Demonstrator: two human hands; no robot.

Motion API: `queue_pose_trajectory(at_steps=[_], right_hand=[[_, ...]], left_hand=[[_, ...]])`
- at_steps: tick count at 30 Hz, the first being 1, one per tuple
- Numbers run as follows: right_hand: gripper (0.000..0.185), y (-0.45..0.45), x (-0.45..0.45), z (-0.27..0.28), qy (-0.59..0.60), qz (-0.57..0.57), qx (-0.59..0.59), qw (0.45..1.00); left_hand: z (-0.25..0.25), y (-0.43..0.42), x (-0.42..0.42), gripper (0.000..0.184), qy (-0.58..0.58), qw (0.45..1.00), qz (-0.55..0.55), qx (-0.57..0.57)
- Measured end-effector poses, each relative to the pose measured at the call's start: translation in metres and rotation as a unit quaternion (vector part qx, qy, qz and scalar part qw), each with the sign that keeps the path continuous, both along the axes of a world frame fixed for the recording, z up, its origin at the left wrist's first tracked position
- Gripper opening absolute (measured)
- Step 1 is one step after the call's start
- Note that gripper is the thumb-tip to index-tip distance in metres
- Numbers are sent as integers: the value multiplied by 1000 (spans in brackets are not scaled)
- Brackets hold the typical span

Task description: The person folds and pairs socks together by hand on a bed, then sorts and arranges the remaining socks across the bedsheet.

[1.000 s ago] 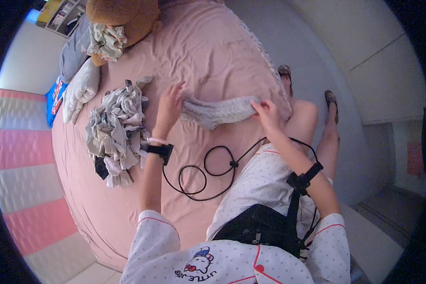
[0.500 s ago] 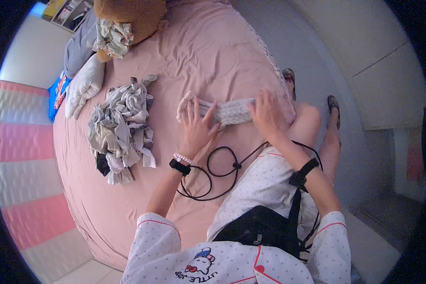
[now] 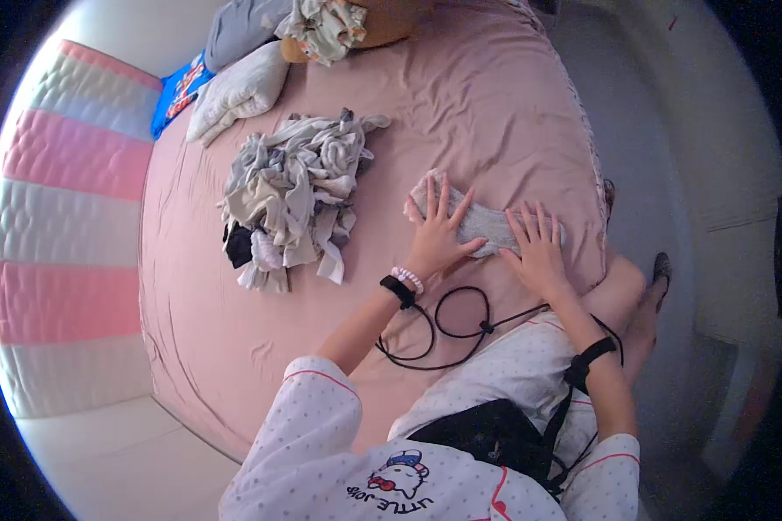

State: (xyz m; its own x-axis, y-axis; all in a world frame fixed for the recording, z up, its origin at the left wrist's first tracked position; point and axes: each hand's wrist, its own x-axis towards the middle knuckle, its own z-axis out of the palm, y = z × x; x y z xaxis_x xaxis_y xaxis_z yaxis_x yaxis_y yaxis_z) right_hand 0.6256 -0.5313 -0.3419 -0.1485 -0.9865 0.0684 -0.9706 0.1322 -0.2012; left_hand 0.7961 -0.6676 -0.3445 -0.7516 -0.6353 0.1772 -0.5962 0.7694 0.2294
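A fuzzy grey sock (image 3: 488,227) with a pinkish end lies flat on the pink bedsheet, stretched sideways in front of me. My left hand (image 3: 440,236) rests on its left part, fingers spread and palm down. On the sock's right end lies my right hand (image 3: 537,253), also flat with its fingers apart. Neither hand grips the fabric. To the left, a loose heap of socks (image 3: 297,187) in grey, white and beige sits on the bed, with a black one at its lower left.
A black cable (image 3: 439,323) loops on the bed by my lap. Farther back are a white folded pillow (image 3: 245,91), a blue packet (image 3: 181,94) and a brown plush item (image 3: 395,24) with patterned cloth on it. A padded pink-and-white wall (image 3: 71,226) borders the left.
My view has swung left, so the bed appears shifted right. My right hand, blurred over the sock's right end before, now lies still with fingers spread. The left hand stays on the sock.
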Motion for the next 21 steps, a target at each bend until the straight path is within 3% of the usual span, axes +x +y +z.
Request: queue_pose_trajectory(at_steps=[3,5,7,8,9,11,14,16,21], right_hand=[[67,4,-3,2,-14,12,-17,1000],[64,7,-3,5,-49,19,-4,999],[62,19,-1,16,-63,7,-14,998],[61,26,0,22,-77,-9,-21,997],[61,30,0,24,-76,-9,-23,997],[59,39,-1,26,-111,-5,-35,993],[54,46,2,21,-144,8,-40,989],[51,48,10,21,-147,2,-35,989],[43,54,16,39,-206,6,-89,974]], left_hand=[[0,-12,6,73,56,997,-33,41],[4,-39,29,52,21,976,-127,177],[19,-53,63,39,157,916,-76,360],[26,-61,80,38,118,973,-73,182],[31,-69,96,37,76,995,-69,-3],[45,-83,120,31,75,991,18,-107],[63,-114,132,22,95,981,89,-144],[79,-124,138,15,-33,993,85,-73],[122,-124,135,11,60,985,30,-159]])
